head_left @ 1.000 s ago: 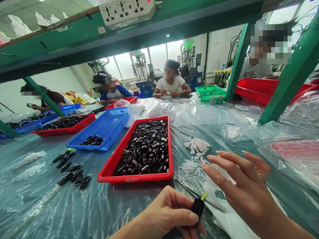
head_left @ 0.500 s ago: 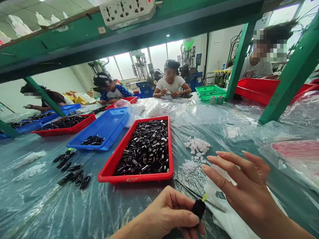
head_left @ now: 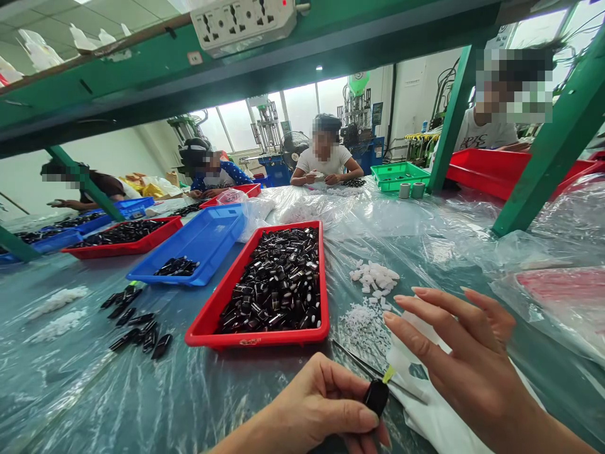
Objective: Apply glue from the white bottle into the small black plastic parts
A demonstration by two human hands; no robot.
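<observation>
Plastic sheeting covers the long workbench (head_left: 70, 378), with four seated co-workers (head_left: 324, 157) beyond it. At 12 o'clock, one red rectangular plastic tray (head_left: 255, 340) is heaped with glossy black-and-white pieces; at 10 o'clock, one blue plastic tray (head_left: 189, 277) holds a small pile. The left hand (head_left: 321, 403) pinches one black oblong piece (head_left: 376, 397) between thumb and fingers, against a translucent white plastic piece (head_left: 399, 359). The right hand (head_left: 466, 359), half open, is just beside it, holding nothing that can be made out, above thin steel tweezers (head_left: 363, 362).
</observation>
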